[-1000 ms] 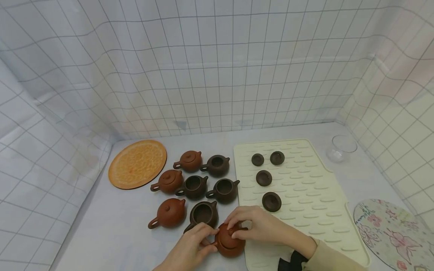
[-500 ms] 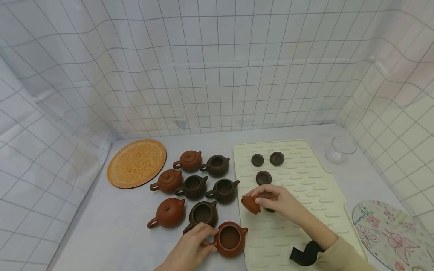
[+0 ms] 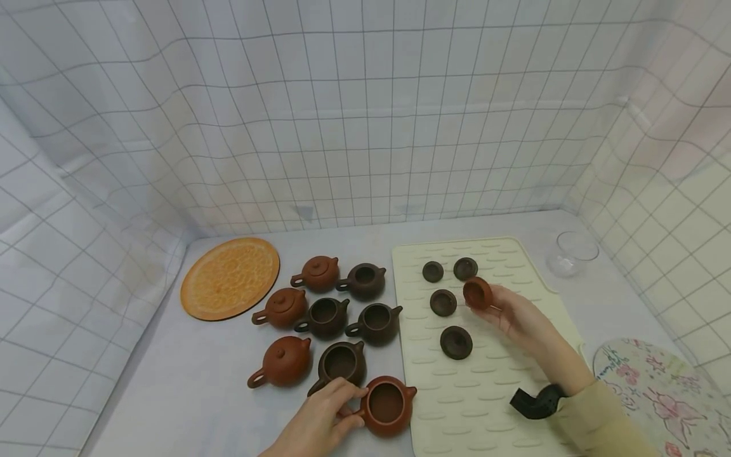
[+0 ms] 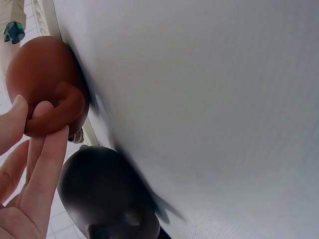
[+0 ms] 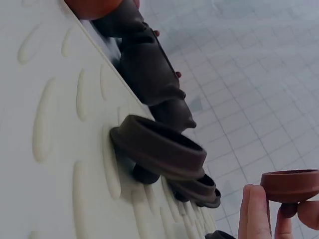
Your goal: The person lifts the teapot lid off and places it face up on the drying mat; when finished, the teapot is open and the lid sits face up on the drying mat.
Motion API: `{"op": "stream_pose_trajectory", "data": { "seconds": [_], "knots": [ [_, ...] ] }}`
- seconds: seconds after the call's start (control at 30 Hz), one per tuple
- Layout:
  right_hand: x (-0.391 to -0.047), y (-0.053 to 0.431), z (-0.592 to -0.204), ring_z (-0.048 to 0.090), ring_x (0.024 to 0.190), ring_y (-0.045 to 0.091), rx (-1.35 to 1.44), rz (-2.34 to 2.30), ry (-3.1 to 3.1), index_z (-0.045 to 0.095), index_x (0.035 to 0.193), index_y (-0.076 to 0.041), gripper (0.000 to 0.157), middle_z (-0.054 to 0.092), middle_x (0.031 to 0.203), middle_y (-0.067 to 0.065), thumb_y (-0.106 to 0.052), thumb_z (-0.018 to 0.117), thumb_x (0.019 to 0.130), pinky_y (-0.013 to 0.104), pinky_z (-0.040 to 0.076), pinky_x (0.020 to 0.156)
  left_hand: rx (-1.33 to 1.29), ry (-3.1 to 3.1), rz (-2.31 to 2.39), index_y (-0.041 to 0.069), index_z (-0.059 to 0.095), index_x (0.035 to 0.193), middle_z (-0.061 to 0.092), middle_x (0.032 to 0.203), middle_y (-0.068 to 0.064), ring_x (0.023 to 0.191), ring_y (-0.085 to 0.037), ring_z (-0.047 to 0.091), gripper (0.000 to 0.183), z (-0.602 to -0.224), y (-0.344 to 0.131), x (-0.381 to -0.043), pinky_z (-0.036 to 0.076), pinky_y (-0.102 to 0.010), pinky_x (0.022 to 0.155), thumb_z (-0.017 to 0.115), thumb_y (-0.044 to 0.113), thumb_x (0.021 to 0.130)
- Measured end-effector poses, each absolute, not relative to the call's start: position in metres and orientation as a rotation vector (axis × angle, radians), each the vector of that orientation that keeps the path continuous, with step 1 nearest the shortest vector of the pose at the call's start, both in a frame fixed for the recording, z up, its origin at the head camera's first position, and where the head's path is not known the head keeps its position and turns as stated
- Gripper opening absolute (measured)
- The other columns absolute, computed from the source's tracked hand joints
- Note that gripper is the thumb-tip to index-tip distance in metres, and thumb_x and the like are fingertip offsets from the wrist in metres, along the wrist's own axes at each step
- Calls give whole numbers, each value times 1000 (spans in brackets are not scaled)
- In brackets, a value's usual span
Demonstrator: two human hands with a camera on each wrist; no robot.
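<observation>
My left hand (image 3: 322,412) pinches the handle of a red-brown teapot (image 3: 408,406), whose top is uncovered. In the left wrist view thumb and fingers close round the looped handle (image 4: 60,117). My right hand (image 3: 522,317) holds a red-brown teapot lid (image 3: 477,294) above the cream mat, hollow side turned up. The right wrist view shows that lid (image 5: 291,185) with its knob down between the fingers. Several dark brown lids lie upside down on the mat, the closest one (image 3: 456,343) left of my right forearm. A lidless dark teapot (image 3: 342,362) stands beside my left hand.
The cream ridged mat (image 3: 502,406) covers the right side of the table. Lidded red-brown teapots (image 3: 287,360) and open dark teapots (image 3: 379,322) stand left of it. An orange round mat (image 3: 231,279), a clear glass bowl (image 3: 573,254) and a flowered round mat (image 3: 662,393) lie around.
My right hand has lifted the lid off the red-brown teapot, carried it up and right over the mat and turned it over. My left hand stays on the handle.
</observation>
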State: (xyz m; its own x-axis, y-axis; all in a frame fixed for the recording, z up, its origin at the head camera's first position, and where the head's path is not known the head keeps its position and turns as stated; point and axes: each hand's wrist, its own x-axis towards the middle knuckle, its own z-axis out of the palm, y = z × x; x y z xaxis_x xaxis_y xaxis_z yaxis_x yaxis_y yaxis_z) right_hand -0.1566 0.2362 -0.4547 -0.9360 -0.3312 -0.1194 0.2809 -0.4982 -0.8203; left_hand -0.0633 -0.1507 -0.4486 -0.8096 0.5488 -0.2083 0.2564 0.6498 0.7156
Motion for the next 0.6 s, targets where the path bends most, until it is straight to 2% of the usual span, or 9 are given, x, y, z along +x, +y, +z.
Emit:
{"op": "stream_pose_trajectory", "data": {
  "seconds": [0.13,0.23,0.3,0.37,0.43,0.5,0.6],
  "knots": [
    [-163,249,-464,69,107,25,51,-2531,1106,64,114,-7,31,65,115,10,-3,34,106,35,51,99,697,2482,1003,13,65,120,60,112,3,82,5,54,34,-450,-152,-63,52,-18,71,73,21,88],
    [-165,255,-467,69,106,26,166,-2539,1057,58,116,-9,20,66,113,12,-15,40,107,37,49,101,708,2477,1012,13,64,120,61,111,3,82,5,55,34,-450,-152,-63,52,-18,70,73,21,88],
    [-167,258,-468,70,105,25,216,-2521,1094,52,119,-11,19,67,111,12,-22,44,106,35,50,100,676,2463,1007,13,64,120,61,112,3,82,5,54,35,-449,-152,-64,52,-18,71,74,21,88],
    [-168,259,-470,70,103,20,225,-2472,1236,45,127,-10,27,67,110,8,-25,45,105,32,52,98,647,2450,999,13,64,120,61,112,3,82,4,54,35,-449,-152,-64,52,-18,71,74,21,88],
    [-168,259,-471,69,102,12,223,-2384,1446,37,140,-5,41,64,115,6,-26,46,105,27,53,95,617,2439,991,14,65,121,60,112,3,82,4,54,35,-448,-152,-64,53,-18,72,74,20,88],
    [-168,258,-471,65,101,2,231,-2215,1756,29,148,2,58,58,128,12,-32,47,105,23,53,92,613,2439,987,13,65,121,60,112,3,82,4,54,35,-448,-152,-64,53,-18,72,74,20,88],
    [-169,254,-470,61,115,9,255,-1835,2222,30,151,5,73,46,145,22,-46,48,102,30,51,99,615,2438,985,13,65,121,60,112,4,82,4,54,35,-447,-152,-65,53,-18,72,74,20,88]
  ]
}}
